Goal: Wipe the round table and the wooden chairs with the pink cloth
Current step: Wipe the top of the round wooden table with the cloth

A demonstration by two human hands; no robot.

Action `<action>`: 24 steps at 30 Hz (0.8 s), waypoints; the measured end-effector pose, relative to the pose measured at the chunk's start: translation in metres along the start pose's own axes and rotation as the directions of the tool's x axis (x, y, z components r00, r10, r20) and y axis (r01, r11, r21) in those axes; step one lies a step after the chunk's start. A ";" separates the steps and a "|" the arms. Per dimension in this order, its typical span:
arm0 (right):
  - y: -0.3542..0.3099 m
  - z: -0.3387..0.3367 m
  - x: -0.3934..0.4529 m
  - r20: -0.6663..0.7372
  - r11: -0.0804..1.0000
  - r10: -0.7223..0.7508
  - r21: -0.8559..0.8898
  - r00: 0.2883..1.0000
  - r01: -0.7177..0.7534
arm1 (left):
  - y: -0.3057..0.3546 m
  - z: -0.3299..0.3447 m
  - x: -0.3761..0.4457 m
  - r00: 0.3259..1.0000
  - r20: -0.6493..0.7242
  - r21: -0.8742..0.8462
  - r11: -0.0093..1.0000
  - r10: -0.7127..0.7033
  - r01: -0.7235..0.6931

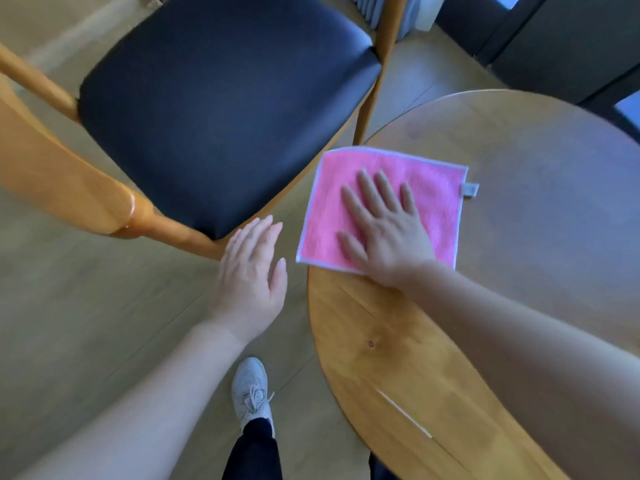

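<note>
Pressing flat on the pink cloth (pixel 381 206), the right hand (pixel 384 230) has fingers spread, not gripping anything. Cloth sits at the round table's (pixel 519 237) left edge, slightly overhanging. Left hand (pixel 249 271) hovers open and empty beside the wooden chair (pixel 86 188).

The round table (pixel 519 150) is lying wide open past the pink cloth (pixel 433 188). The wooden chair (pixel 214 109) is standing close, blocking the left side.
</note>
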State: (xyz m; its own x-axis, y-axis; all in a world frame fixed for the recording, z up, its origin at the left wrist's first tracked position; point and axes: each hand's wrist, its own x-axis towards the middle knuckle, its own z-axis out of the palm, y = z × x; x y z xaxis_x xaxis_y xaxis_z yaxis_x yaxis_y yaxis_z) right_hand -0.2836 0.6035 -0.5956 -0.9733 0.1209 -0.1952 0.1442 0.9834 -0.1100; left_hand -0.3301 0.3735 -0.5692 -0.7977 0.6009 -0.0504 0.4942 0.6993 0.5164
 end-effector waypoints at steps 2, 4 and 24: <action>0.000 0.005 -0.033 0.018 0.999 -0.054 0.008 0.998 0.054 | 0.006 0.002 0.004 1.000 0.021 0.007 1.000 0.003 -0.003; 0.003 0.010 -0.064 0.040 0.995 -0.098 0.020 0.994 0.097 | 0.014 0.005 0.008 0.999 0.049 0.020 1.000 0.012 -0.013; 0.147 -0.011 -0.057 0.027 0.970 0.242 0.017 0.970 -0.242 | 0.082 0.039 0.080 0.981 0.131 0.049 0.987 0.144 -0.152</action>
State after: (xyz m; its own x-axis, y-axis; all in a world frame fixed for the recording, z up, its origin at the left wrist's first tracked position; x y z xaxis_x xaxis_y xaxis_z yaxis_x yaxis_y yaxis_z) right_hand -0.2092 0.7426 -0.5903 -0.9045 0.3514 -0.2418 0.3788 0.9223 -0.0762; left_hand -0.3398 0.4935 -0.5639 -0.6659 0.7410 -0.0869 0.6257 0.6181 0.4759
